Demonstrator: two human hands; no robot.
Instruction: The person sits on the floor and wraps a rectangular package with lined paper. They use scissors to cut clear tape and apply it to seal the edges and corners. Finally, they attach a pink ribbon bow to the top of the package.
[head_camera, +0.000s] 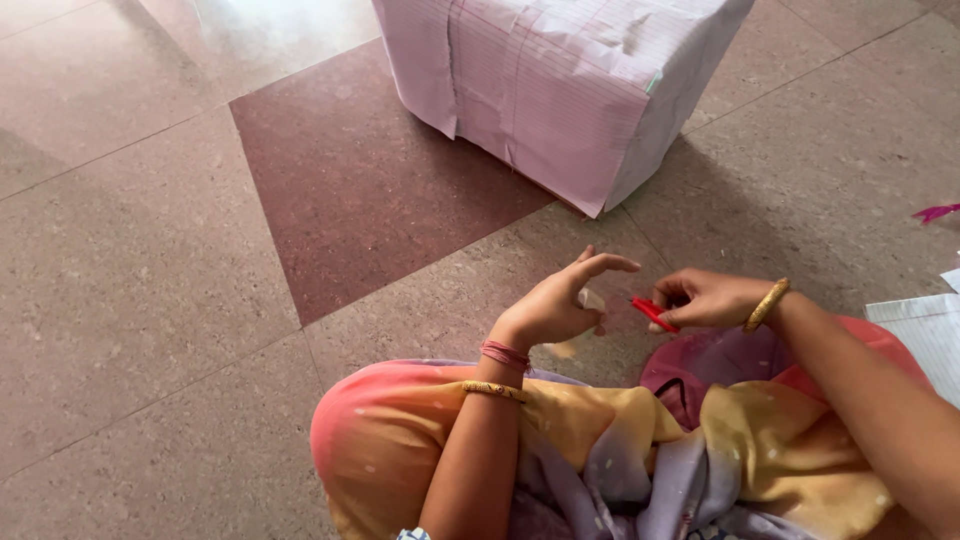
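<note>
My left hand (560, 300) hovers above my lap with its fingers spread and curled, and a small pale scrap (590, 299) shows at its fingertips; whether it is pinched I cannot tell. My right hand (705, 297) is closed around a small red tool (653, 313), whose tip points left toward the left hand, a few centimetres away. Both wrists carry bangles. A large box wrapped in pink lined paper (560, 85) stands on the floor beyond my hands.
I sit on a stone-tiled floor (150, 280) with a dark red tile (370, 190) in front. My lap is draped in pink, yellow and lilac cloth (600, 450). Lined paper sheets (930, 335) lie at the right, with a magenta scrap (935, 212) farther back.
</note>
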